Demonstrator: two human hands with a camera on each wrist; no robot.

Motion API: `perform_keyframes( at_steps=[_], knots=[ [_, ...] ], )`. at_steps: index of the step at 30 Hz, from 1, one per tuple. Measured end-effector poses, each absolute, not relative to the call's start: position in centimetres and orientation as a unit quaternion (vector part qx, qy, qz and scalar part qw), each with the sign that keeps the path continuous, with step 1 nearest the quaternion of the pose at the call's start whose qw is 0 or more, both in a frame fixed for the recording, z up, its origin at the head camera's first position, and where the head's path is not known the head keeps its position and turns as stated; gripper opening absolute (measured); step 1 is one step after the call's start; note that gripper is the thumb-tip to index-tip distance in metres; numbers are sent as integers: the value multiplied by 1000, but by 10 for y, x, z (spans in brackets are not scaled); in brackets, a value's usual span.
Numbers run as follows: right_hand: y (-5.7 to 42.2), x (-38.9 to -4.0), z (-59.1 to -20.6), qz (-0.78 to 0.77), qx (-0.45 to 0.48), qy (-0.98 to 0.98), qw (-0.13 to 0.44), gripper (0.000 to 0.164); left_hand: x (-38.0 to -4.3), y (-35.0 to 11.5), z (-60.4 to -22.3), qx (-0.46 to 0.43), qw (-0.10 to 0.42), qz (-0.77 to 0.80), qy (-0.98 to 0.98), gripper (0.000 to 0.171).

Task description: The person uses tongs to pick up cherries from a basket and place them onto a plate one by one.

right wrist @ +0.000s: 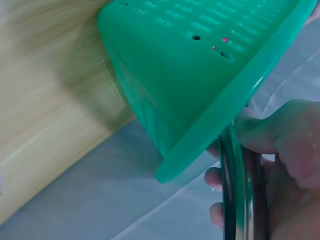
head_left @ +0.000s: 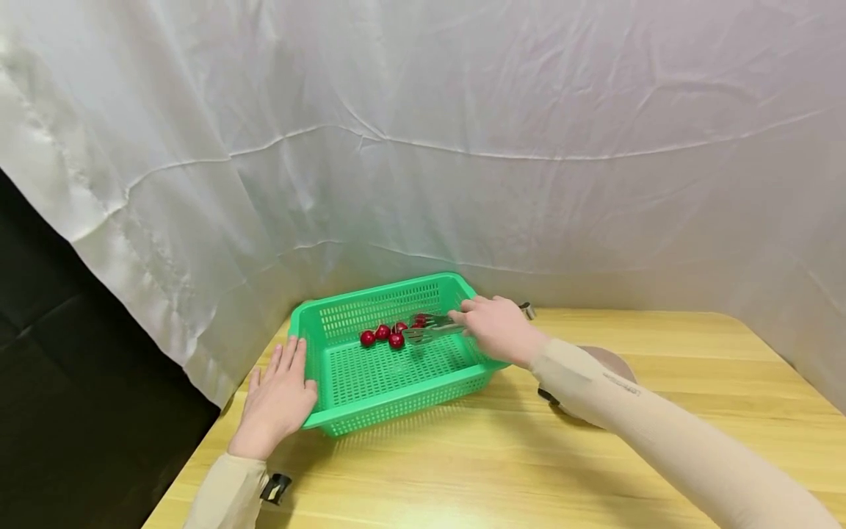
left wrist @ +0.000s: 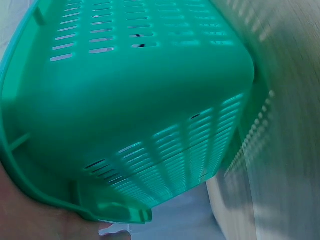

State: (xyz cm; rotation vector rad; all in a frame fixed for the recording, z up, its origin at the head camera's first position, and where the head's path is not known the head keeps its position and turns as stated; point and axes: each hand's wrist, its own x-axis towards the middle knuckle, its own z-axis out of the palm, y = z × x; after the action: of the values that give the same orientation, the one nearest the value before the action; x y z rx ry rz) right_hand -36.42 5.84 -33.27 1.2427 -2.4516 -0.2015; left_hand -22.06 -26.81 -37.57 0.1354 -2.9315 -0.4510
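Observation:
A green plastic basket (head_left: pixel 396 397) with slotted walls stands on the table. Several dark red cherries (head_left: pixel 382 333) lie inside it, toward the back. My right hand (head_left: pixel 499 327), over the basket's right rim, grips metal tongs (head_left: pixel 432 328), their slotted ends apart and beside the rightmost cherries. Whether a cherry is between those ends cannot be made out. In the right wrist view, thumb and fingers hold the tongs' arms (right wrist: pixel 234 185) outside the rim. My left hand (head_left: pixel 277 397) rests on the left rim with its fingers stretched out, as the left wrist view partly shows.
A round brownish plate-like thing (head_left: pixel 611 364) sits on the wooden table (head_left: pixel 423 477), partly hidden under the right forearm. A pale cloth curtain (head_left: pixel 463 206) hangs close behind the basket. Black cloth (head_left: pixel 73 397) lies beyond the table's left edge.

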Motion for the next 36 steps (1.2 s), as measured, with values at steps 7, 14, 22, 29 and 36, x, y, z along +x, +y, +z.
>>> perform_keyframes(
  at_steps=[7,14,22,29,36],
  knots=[
    [76,-361,-340,-44,450,-865,215,46,-221,-267,-375,47,85,-149,-984,65],
    [87,-351,-341,-29,450,-860,239,49,-221,-268,-376,46,85,-148,-984,64],
    [102,-343,-346,-11,432,-864,257,51,-221,-268,-376,44,84,-153,-984,63],
    [115,-339,-347,6,415,-875,250,55,-222,-268,-377,42,90,-153,-983,62],
    [131,-334,-342,27,400,-877,265,57,-222,-268,-378,41,91,-155,-983,62]
  ],
)
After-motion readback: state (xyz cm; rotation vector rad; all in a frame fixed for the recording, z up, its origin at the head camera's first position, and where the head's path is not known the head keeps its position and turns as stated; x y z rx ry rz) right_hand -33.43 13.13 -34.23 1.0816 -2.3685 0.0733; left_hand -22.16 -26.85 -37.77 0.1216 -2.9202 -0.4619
